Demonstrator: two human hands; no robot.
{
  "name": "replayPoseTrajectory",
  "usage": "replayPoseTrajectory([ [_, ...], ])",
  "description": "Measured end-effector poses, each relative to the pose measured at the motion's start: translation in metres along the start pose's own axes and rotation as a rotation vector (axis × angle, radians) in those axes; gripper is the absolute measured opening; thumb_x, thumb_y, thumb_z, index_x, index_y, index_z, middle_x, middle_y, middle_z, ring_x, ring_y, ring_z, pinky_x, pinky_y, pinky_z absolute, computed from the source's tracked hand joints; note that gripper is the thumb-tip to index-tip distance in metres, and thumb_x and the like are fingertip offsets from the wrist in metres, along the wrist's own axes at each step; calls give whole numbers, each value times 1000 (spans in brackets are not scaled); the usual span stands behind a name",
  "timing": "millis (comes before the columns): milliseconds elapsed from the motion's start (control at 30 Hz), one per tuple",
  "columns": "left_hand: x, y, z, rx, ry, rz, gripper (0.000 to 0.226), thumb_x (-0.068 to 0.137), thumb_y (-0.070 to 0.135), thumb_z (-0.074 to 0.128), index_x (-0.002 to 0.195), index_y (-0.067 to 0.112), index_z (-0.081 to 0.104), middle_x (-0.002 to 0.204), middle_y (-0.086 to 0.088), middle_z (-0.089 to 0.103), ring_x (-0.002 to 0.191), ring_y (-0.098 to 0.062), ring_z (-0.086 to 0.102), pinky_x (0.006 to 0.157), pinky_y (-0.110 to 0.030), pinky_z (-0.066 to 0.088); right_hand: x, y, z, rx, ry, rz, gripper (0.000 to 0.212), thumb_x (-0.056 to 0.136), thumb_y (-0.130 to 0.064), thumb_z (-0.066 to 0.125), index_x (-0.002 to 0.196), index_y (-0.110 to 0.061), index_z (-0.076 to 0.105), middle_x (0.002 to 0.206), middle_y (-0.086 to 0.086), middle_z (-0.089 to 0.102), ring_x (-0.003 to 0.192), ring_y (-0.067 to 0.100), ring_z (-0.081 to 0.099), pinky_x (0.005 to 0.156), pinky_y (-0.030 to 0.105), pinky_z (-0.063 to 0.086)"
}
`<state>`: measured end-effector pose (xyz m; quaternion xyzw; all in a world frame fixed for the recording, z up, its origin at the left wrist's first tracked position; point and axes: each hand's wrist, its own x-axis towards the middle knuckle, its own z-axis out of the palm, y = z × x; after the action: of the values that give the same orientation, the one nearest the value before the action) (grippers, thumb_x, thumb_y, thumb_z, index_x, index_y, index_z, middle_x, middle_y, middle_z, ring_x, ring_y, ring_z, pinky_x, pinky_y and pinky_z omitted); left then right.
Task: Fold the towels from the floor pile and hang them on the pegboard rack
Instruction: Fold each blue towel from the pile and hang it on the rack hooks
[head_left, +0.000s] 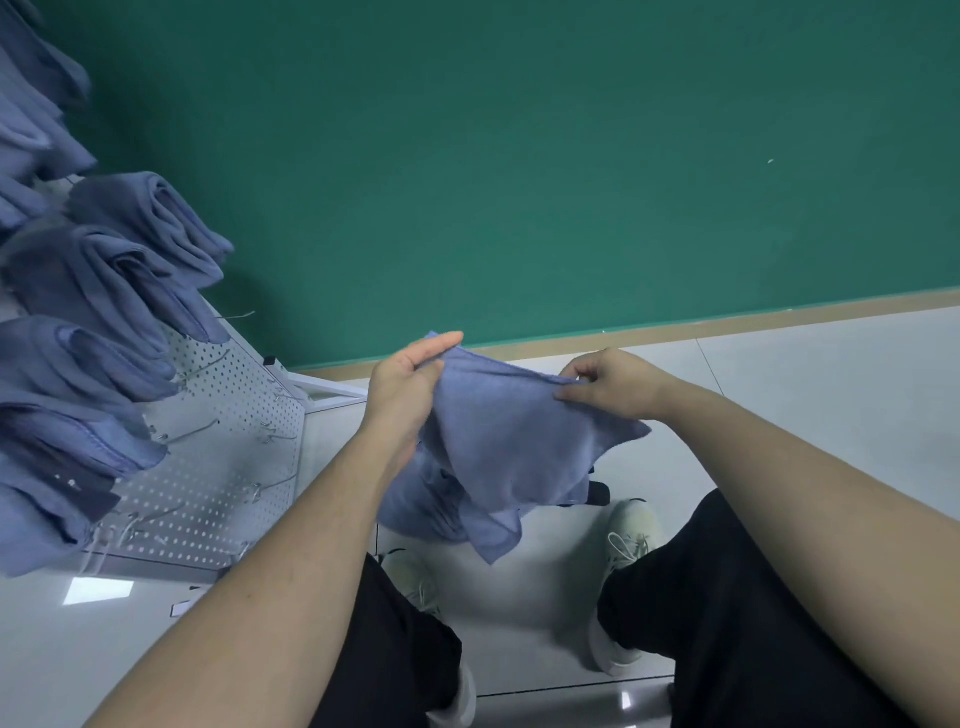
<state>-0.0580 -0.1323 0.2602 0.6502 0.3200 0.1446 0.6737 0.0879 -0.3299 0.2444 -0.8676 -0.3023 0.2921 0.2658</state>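
Note:
A blue towel hangs in the air in front of me, stretched between both hands. My left hand holds its upper left corner between thumb and fingers. My right hand pinches the upper right edge. The lower part of the towel droops down over the floor pile of blue towels, which is mostly hidden behind it. The white pegboard rack stands at the left. Several folded blue towels hang on its hooks.
Bare metal hooks stick out of the lower pegboard. A green wall with a wooden skirting rises behind the glossy light floor. My legs in black trousers and pale shoes stand below the towel.

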Motion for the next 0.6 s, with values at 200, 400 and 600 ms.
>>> replayPoseTrajectory([
  [200, 5, -7, -6, 2, 159, 67, 39, 95, -3, 53, 101, 30, 74, 131, 6, 66, 118, 0, 57, 109, -22, 43, 6, 5, -2, 157, 200, 54, 35, 95, -42, 64, 71, -18, 54, 69, -1, 54, 65, 16, 48, 64, 31, 40],
  [400, 12, -10, -16, 37, 286, 144, 43, 91, -2, 60, 103, 39, 64, 94, 3, 64, 77, -8, 54, 71, -17, 45, 7, 6, -6, 120, 257, 97, 54, 88, -51, 69, 61, -20, 34, 56, -5, 34, 58, 17, 34, 56, 33, 28],
  [600, 20, -14, -26, 46, 362, -6, 30, 88, 4, 71, 114, 20, 68, 100, 7, 70, 97, -12, 66, 85, -18, 49, 2, 9, -13, 120, 150, 16, 30, 82, -21, 73, 69, -19, 46, 62, -5, 46, 61, 15, 39, 52, 25, 30],
])
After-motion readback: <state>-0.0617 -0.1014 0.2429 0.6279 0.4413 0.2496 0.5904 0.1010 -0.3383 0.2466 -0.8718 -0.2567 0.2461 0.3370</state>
